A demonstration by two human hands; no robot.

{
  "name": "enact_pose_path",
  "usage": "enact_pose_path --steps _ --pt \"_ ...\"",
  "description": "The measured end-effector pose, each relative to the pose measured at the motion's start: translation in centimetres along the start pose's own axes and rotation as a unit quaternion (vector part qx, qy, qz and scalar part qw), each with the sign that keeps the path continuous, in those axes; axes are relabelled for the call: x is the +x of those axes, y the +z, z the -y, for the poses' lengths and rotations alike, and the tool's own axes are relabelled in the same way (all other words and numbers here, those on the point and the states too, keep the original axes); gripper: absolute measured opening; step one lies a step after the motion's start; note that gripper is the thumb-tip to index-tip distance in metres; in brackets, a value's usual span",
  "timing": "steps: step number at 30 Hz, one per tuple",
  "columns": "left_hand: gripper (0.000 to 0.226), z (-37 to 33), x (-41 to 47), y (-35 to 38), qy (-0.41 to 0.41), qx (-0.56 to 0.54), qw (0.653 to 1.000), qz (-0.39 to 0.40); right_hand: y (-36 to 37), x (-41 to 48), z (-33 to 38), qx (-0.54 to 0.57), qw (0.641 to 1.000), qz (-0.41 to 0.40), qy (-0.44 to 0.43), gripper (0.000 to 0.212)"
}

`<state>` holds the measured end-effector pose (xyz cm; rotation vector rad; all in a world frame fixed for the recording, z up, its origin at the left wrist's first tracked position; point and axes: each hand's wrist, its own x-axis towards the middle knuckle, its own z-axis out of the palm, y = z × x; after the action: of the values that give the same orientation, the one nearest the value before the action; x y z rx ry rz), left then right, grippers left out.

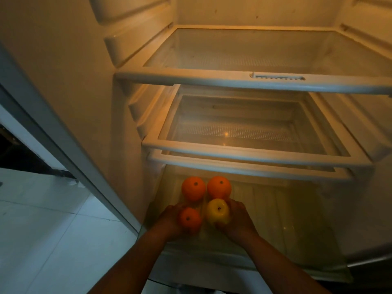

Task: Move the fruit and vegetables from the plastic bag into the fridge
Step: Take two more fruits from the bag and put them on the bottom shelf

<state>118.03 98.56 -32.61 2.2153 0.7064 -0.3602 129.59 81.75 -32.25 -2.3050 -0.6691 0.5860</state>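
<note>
The open fridge has a clear bottom drawer (282, 221) under two glass shelves. In the drawer's left part lie two oranges, one at the back left (193, 188) and one beside it (219, 187). In front of them my left hand (169, 219) grips a smaller orange (190, 219). My right hand (238, 217) grips a yellow apple (218, 211) just to its right. Both fruits sit low in the drawer; whether they touch its floor I cannot tell. The plastic bag is out of view.
The upper glass shelf (244, 81) and the lower glass shelf (244, 152) hold nothing. The fridge's left wall (70, 92) stands close to my left arm. White floor tiles (42, 230) lie to the left. The drawer's right part holds nothing.
</note>
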Motion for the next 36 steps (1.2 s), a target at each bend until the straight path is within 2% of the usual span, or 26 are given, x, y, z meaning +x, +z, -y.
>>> enact_pose_path --steps 3,8,12,18,22,26,33,36 --pt "0.069 0.1 0.0 0.0 0.0 -0.008 1.0 -0.013 -0.1 -0.2 0.3 0.006 1.0 0.001 0.006 0.03" --pt "0.072 -0.2 -0.3 -0.4 0.0 -0.065 0.996 -0.056 -0.8 -0.9 1.1 0.024 1.0 0.0 0.009 0.045" --pt "0.078 0.2 0.1 -0.1 -0.01 -0.019 1.0 -0.01 -1.3 -1.3 1.6 0.029 0.999 0.013 0.004 0.042" --pt "0.083 -0.3 -0.3 -0.3 -0.021 -0.031 0.999 -0.038 -1.4 -1.4 1.6 0.047 0.999 0.007 0.02 0.038" --pt "0.081 -0.4 -0.4 -0.5 -0.02 -0.041 0.998 -0.047 -1.5 -1.4 1.7 0.029 1.0 -0.004 0.004 0.026" --pt "0.08 -0.6 -0.7 -0.7 -0.022 -0.049 0.997 -0.053 -1.7 -1.6 2.0 0.005 1.0 -0.012 0.011 0.035" --pt "0.07 -0.7 -0.6 -0.4 -0.023 -0.041 0.998 -0.041 -1.4 -1.8 1.9 0.032 0.999 -0.002 0.033 0.052" --pt "0.075 -0.8 -0.6 -0.4 -0.018 -0.047 0.998 -0.044 -1.4 -1.8 1.9 0.026 0.999 -0.005 0.028 0.047"
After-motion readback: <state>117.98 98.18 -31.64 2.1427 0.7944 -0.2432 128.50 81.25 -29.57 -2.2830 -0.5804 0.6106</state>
